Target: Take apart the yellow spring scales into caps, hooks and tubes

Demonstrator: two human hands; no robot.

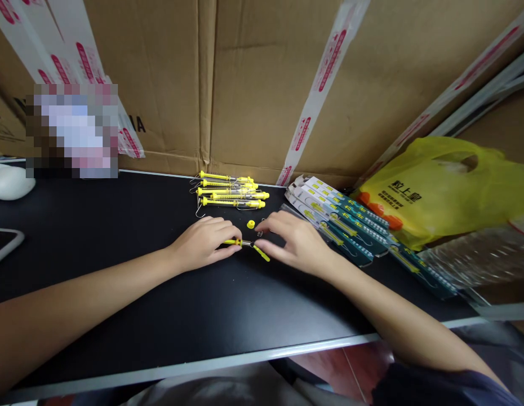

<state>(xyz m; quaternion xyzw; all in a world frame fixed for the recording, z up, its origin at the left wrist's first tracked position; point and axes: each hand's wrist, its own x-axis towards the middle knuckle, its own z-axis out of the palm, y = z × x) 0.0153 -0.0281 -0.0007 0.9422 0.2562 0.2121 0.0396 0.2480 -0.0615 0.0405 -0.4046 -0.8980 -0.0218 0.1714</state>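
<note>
Just nearer than a loose yellow cap [251, 224], I had the left hand [209, 239] pinched around an incomplete spring scale [245, 243]; the right hand [293, 239] curved beside it, thumb and fingers parted, any hold unclear. Beyond the cap, clustered scales [232, 202] looked whole; this one appeared unfinished.
</note>
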